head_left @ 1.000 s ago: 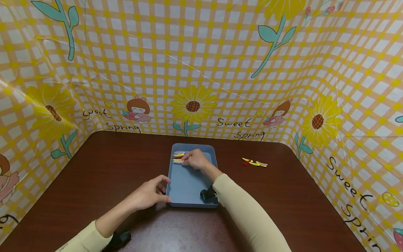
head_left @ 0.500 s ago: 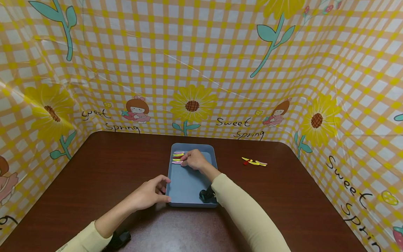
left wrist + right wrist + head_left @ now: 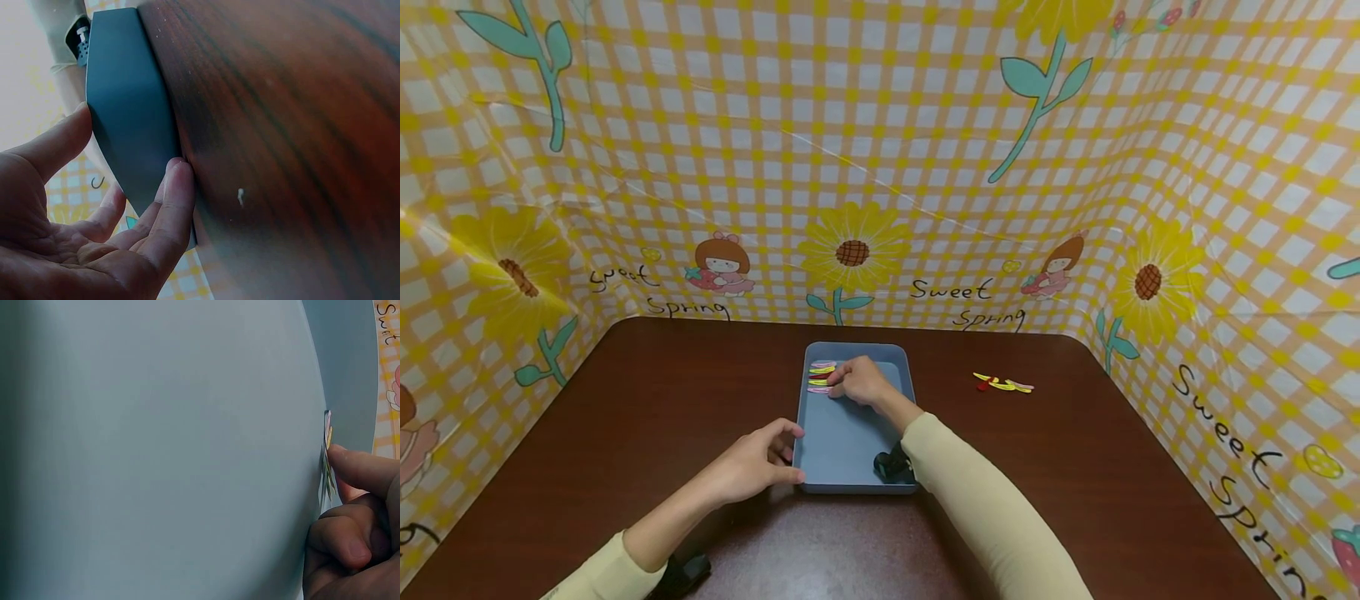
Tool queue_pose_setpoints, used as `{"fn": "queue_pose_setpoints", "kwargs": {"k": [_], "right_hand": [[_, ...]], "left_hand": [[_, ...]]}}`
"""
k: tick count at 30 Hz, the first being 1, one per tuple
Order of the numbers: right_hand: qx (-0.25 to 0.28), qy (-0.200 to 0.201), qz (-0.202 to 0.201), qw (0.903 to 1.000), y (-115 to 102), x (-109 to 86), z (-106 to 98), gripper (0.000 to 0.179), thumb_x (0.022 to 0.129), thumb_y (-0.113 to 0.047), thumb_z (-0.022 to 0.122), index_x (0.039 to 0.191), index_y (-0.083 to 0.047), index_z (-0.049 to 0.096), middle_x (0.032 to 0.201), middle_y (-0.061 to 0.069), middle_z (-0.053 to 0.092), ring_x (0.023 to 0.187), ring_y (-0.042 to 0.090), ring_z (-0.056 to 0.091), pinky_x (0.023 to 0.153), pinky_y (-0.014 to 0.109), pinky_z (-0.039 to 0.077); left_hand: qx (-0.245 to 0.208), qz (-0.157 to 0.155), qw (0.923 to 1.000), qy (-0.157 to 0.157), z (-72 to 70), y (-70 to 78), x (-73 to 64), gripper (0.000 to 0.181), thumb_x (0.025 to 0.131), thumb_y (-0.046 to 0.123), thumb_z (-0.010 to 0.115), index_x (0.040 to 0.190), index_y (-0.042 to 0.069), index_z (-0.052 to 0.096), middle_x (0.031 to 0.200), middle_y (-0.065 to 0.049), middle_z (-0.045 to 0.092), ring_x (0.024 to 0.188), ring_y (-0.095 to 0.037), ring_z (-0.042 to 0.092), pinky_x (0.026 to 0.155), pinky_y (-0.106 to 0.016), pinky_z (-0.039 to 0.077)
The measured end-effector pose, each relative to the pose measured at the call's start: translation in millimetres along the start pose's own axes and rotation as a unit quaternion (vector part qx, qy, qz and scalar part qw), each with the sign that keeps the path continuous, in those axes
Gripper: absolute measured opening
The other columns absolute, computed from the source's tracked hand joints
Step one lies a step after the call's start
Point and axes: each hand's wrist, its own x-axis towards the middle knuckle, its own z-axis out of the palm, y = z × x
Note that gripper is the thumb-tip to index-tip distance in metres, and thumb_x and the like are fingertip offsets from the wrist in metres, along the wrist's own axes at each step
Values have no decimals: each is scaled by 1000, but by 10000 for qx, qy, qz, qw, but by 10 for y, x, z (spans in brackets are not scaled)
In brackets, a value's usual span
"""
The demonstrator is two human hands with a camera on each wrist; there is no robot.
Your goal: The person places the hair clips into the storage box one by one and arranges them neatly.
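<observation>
Inside the blue-grey tray [image 3: 850, 450], a row of thin pink, yellow and red hair clips [image 3: 821, 367] lies by the far left wall. My right hand [image 3: 863, 382] is over the right ends of this row, fingers curled, pinching at a clip. In the right wrist view a fingertip touches the clips [image 3: 328, 434], seen edge-on; the exact hold is partly hidden. My left hand [image 3: 760, 458] holds the tray's left side. In the left wrist view, the thumb [image 3: 72, 134] meets the rim and a finger touches the lower edge of the wall.
Several more yellow, red and pink clips [image 3: 1003, 383] lie in a loose heap on the dark wooden table [image 3: 700, 375], right of the tray. A checked, flower-printed cloth [image 3: 760, 167] stands around the back and sides of the table.
The right hand has shifted very slightly left along the clips, and the nearest pink clip lies more apart from the row. The left hand stays on the tray. The view drifts a little.
</observation>
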Motion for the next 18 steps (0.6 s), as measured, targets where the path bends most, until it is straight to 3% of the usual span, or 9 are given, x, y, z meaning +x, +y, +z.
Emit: {"fn": "queue_pose_setpoints", "kwargs": {"k": [9,16,18], "right_hand": [[196,-162,58,9997,-1,-68,-98,10,87,-8,77,97,-5,76,102,9,69,45,11,33,44,25,29],[-138,-90,-202,9997,-47,-166,-352,16,88,-12,75,102,-5,77,119,7,68,72,15,46,60,28,40],[-103,-87,-177,9998,-57,-184,-422,19,89,-12,74,105,-4,77,104,7,69,65,15,42,56,29,37]], "left_hand": [[-41,-54,10000,-12,22,4,-3,54,83,20,84,128,9,57,101,-9,65,87,-17,63,73,-34,51],[-34,51,10000,-4,1,12,-18,54,83,19,84,128,8,56,102,-10,65,88,-18,63,73,-34,51],[-14,16,10000,6,3,11,-16,54,83,19,84,128,9,57,102,-10,64,88,-18,63,73,-34,50]]}}
